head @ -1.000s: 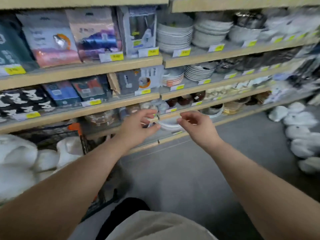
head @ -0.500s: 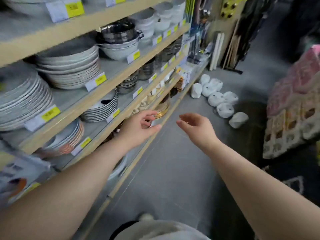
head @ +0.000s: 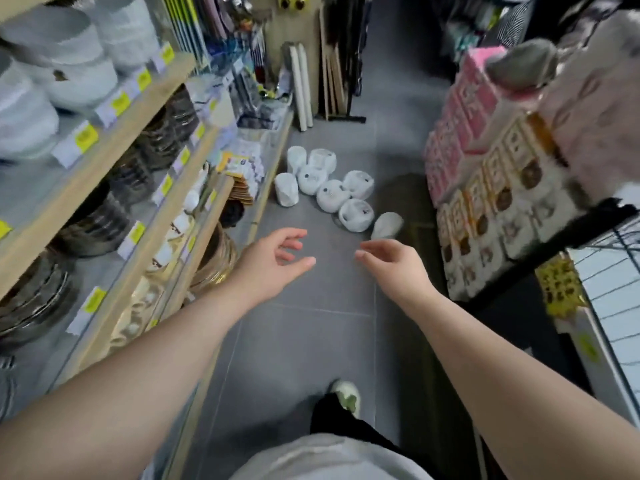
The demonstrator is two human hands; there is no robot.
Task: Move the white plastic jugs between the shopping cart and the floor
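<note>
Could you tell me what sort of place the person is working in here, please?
Most likely a housewares shop aisle: wooden shelves with yellow price tags carry stacked bowls, boxed goods stand opposite, and white jugs sit on the grey floor.

Both bare arms reach forward over the grey tiled floor [head: 311, 341]. The left hand [head: 273, 261] and right hand [head: 394, 265] hang empty, fingers loosely curled, near each other. Ahead, a cluster of white plastic jugs [head: 329, 188] sits on the floor beside the wooden shelving [head: 138, 216] stacked with bowls and plates. Boxed goods [head: 485, 202] line the right side.
</note>
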